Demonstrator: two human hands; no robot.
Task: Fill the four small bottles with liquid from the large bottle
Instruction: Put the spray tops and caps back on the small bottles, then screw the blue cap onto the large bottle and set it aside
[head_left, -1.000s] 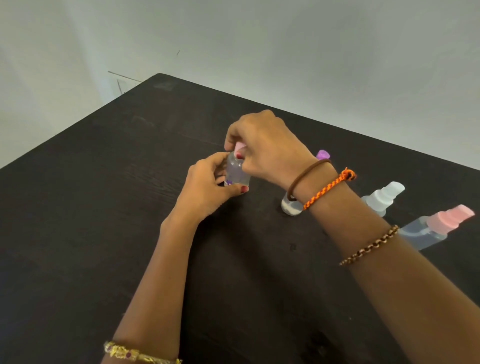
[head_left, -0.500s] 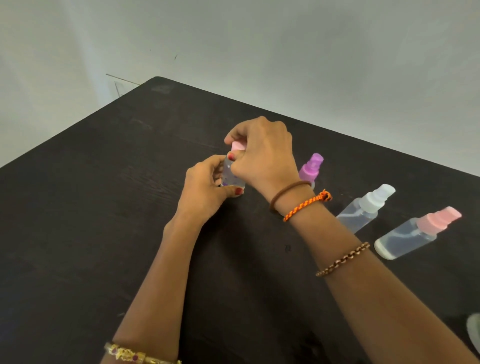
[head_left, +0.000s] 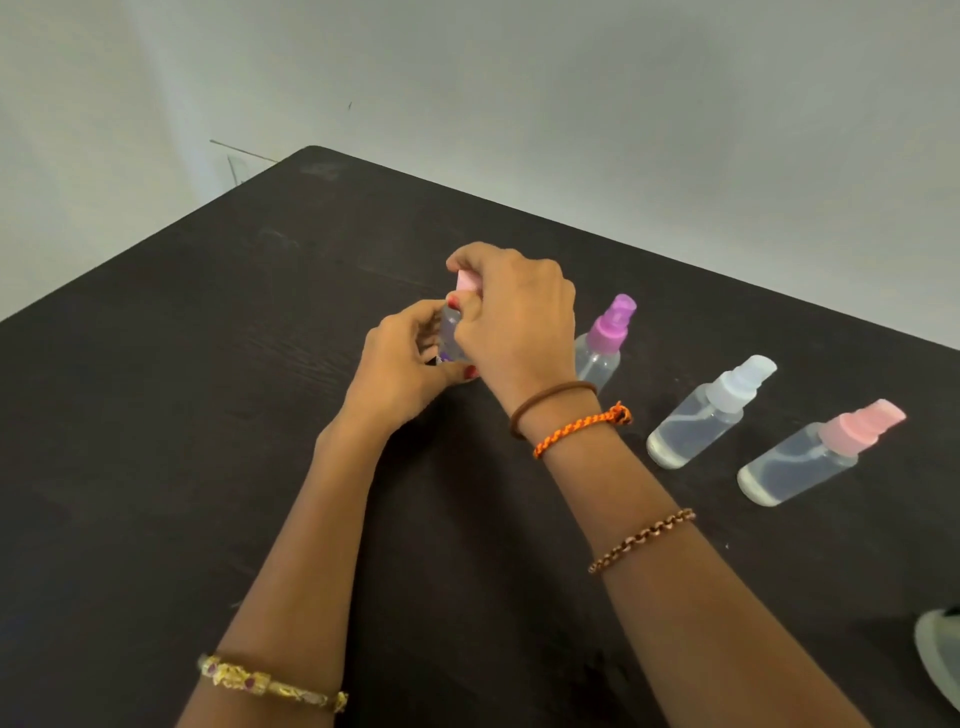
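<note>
A small clear bottle (head_left: 450, 336) stands on the dark table (head_left: 208, 364), mostly hidden between my hands. My left hand (head_left: 402, 364) grips its body. My right hand (head_left: 514, 317) is closed over its pale pink cap (head_left: 464, 283) from above. To the right stand three more small clear spray bottles holding clear liquid: one with a purple cap (head_left: 602, 345), one with a white cap (head_left: 706, 415), one with a pink cap (head_left: 815, 457). The large bottle is not identifiable in view.
A pale grey-green object (head_left: 937, 654) is cut off at the table's lower right edge. The table's far edge runs diagonally against a plain white wall (head_left: 571, 104).
The view has shifted, so the three bottles on the right show more fully. My right hand has turned slightly on the pink cap while my left hand keeps holding the bottle.
</note>
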